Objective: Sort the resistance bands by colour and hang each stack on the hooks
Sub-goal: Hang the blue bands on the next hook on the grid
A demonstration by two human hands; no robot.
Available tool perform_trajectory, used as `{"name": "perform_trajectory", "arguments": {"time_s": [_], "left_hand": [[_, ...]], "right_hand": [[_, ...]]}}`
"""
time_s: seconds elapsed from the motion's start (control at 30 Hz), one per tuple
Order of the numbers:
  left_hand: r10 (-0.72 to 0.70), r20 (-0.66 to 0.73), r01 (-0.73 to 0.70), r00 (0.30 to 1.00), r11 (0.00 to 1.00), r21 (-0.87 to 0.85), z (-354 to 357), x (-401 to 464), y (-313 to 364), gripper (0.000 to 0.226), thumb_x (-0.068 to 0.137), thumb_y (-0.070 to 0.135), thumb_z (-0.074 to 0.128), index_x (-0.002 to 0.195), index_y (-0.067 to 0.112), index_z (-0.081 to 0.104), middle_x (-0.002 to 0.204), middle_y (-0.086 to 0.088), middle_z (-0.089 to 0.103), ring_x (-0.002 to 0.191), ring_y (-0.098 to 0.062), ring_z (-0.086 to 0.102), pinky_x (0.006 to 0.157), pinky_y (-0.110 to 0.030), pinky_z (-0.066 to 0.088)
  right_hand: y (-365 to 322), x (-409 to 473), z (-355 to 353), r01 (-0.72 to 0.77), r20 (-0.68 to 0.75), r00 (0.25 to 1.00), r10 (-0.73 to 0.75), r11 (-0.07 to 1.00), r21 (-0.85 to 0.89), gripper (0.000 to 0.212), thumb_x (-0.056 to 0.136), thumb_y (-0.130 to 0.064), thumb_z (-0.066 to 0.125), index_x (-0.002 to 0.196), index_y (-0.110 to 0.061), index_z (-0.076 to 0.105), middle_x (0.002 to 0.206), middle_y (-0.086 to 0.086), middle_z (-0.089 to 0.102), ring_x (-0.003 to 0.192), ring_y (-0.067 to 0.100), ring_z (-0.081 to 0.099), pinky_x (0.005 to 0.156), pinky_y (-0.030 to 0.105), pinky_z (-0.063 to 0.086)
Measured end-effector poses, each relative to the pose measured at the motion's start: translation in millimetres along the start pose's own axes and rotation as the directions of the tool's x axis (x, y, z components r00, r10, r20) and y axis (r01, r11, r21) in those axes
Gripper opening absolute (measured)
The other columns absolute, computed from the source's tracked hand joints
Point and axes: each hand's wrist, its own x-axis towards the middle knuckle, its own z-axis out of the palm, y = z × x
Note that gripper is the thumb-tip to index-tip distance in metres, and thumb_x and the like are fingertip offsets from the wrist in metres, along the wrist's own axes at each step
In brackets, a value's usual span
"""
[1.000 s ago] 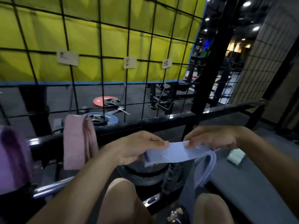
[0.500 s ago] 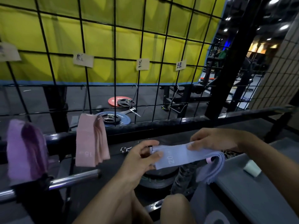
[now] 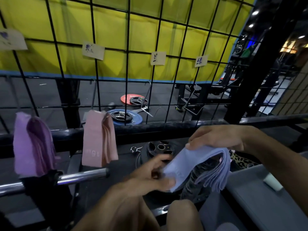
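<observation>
The right hand [image 3: 221, 139] reaches in from the right with its forearm bare, palm turned down, wrist bent a little. Its fingers curl downward and pinch the upper edge of the blue bands [image 3: 200, 165], which hang below it. The left hand [image 3: 155, 174] sits lower and to the left of the right one, blurred, its forearm rising from the bottom edge. Its fingers are curled at the lower left corner of the bands, thumb toward the fabric, touching it. Two bare knees show beneath both hands.
</observation>
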Motion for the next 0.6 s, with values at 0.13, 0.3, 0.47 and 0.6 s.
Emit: {"name": "perform_trajectory", "arguments": {"time_s": [0.13,0.3,0.47,0.6], "left_hand": [[0.062,0.12,-0.083,0.991,0.979,0.185,4,-4,14,0.101,0.072,0.028,0.092,0.147,0.052,0.027,0.145,0.031,0.046,0.13,0.008,0.048,0.101,-0.02,0.045],[0.284,-0.044,-0.258,0.958,0.916,0.308,10,-2,42,0.103,0.068,0.033,0.094,0.143,0.053,0.026,0.139,0.044,0.041,0.13,0.016,0.042,0.1,-0.012,0.042],[0.329,-0.149,-0.217,0.933,0.84,0.498,-5,-5,52,0.055,0.08,0.03,0.083,0.112,0.055,0.045,0.108,0.033,0.06,0.1,0.018,0.055,0.079,-0.017,0.048],[0.242,-0.075,-0.163,0.968,0.822,0.546,-25,-13,66,0.04,0.077,0.022,0.081,0.1,0.041,0.055,0.093,0.01,0.066,0.087,-0.011,0.065,0.067,-0.024,0.047]], "right_hand": [[-27,9,5,0.097,0.216,0.973,-0.087,0.995,-0.038,0.029,0.099,-0.032,0.059,0.087,-0.012,0.077,0.08,-0.001,0.067,0.072,0.012,0.059,0.073,0.027,0.045],[-51,19,5,0.135,0.273,0.956,-0.104,0.986,-0.096,0.036,0.099,-0.033,0.06,0.066,-0.023,0.069,0.068,-0.005,0.058,0.062,0.011,0.051,0.069,0.029,0.038],[-59,24,-2,0.146,0.276,0.957,-0.085,0.967,-0.21,0.041,0.09,-0.051,0.062,0.064,-0.02,0.06,0.069,0.004,0.045,0.064,0.022,0.039,0.071,0.042,0.032],[-55,26,-7,0.121,0.306,0.951,-0.05,0.968,-0.219,0.044,0.088,-0.058,0.064,0.064,-0.022,0.061,0.066,-0.002,0.052,0.062,0.017,0.046,0.07,0.037,0.037]]}}
